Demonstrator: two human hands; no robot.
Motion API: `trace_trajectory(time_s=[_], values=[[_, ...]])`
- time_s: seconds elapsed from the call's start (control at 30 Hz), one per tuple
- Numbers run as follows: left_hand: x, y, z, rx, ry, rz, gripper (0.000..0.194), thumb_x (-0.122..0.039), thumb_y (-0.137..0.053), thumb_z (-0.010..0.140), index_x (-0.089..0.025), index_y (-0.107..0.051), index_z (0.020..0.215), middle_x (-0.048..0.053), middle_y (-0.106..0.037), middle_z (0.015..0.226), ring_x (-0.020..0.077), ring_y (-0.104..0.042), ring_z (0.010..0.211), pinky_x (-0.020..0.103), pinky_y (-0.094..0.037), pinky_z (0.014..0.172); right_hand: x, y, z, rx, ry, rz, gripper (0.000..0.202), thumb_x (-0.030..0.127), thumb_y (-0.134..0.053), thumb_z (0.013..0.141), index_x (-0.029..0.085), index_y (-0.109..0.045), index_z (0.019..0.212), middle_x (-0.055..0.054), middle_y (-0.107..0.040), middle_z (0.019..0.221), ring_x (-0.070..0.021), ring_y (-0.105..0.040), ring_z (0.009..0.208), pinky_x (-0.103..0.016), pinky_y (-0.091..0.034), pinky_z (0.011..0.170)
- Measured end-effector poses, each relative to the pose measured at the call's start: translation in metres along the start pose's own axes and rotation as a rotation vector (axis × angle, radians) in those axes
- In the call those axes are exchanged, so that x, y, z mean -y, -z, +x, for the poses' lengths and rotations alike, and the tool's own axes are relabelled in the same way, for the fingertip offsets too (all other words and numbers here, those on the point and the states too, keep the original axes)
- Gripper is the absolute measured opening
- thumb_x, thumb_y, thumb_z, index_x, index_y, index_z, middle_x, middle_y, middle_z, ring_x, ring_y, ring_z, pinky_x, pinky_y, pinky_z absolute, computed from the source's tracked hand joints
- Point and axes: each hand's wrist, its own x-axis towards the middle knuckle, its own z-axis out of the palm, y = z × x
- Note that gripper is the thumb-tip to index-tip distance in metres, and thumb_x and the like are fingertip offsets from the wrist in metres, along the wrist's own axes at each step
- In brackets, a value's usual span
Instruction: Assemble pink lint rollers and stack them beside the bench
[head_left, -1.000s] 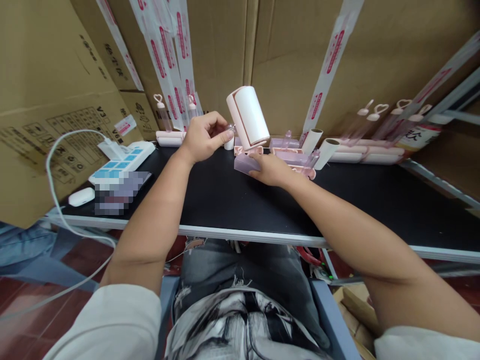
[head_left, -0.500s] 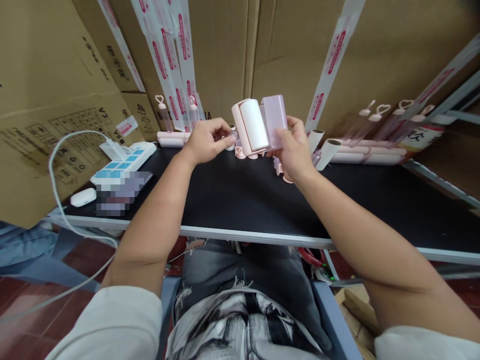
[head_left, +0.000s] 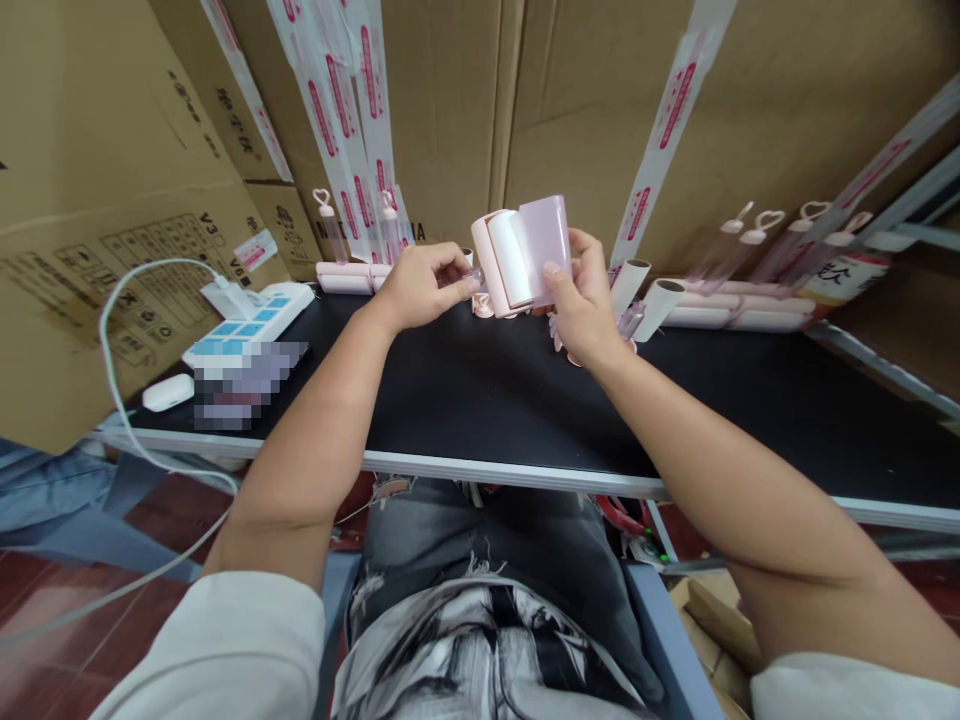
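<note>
Above the black table, a pink lint roller (head_left: 507, 258) with a white paper roll is held up between my two hands. My left hand (head_left: 429, 287) pinches its short clear handle end (head_left: 475, 280) with thumb and fingertips. My right hand (head_left: 586, 300) grips a translucent lilac cover (head_left: 549, 240), its thumb on the front face. That cover overlaps the right side of the white roll. Beneath the hands lie small pink parts (head_left: 484, 305), partly hidden. Bare white rolls (head_left: 660, 308) stand beside my right wrist.
Several finished-looking rollers with heart-loop handles (head_left: 761, 228) stand at the back right, others at the back left (head_left: 343, 277). A power strip (head_left: 251, 325) with a white cable, a white case (head_left: 168, 393) and a blurred flat item lie left. Cardboard (head_left: 442, 110) walls the back.
The lilac cover has slid left and now overlaps more of the white roll. The roller in my left hand has shifted slightly right and turned a little.
</note>
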Motion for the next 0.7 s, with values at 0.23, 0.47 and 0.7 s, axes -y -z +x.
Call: trace_trajectory(time_s=[0.23,0.47,0.7], values=[[-0.004,0.001,-0.001,-0.002,0.001,-0.013,0.03,-0.047,-0.081,0.078,-0.02,-0.07,0.084,0.001,-0.069,0.075,0.0142,-0.056,0.067,0.029,-0.045,0.065,0.0,0.004,0.002,-0.019,0.021,-0.054,0.089,0.097,-0.058,0.085,0.042,-0.048,0.154,-0.009,-0.068,0.121,-0.032,-0.073,0.106,-0.044,-0.063,0.077],[-0.004,-0.002,-0.001,0.0,0.0,-0.014,0.03,-0.047,-0.081,0.079,-0.019,-0.072,0.085,0.001,-0.07,0.074,0.0135,-0.056,0.066,0.029,-0.044,0.064,-0.007,0.002,0.002,-0.017,0.02,-0.056,0.087,0.092,-0.063,0.087,0.039,-0.049,0.154,-0.009,-0.068,0.118,-0.0319,-0.073,0.105,-0.045,-0.065,0.078],[-0.002,-0.001,-0.001,0.009,-0.047,-0.013,0.034,-0.05,-0.081,0.082,-0.018,-0.071,0.084,0.0,-0.068,0.073,0.0118,-0.053,0.063,0.027,-0.043,0.063,-0.015,0.006,0.007,0.032,0.041,-0.178,0.092,0.098,-0.048,0.091,0.038,-0.041,0.16,-0.011,-0.066,0.124,-0.0307,-0.074,0.103,-0.045,-0.068,0.075]])
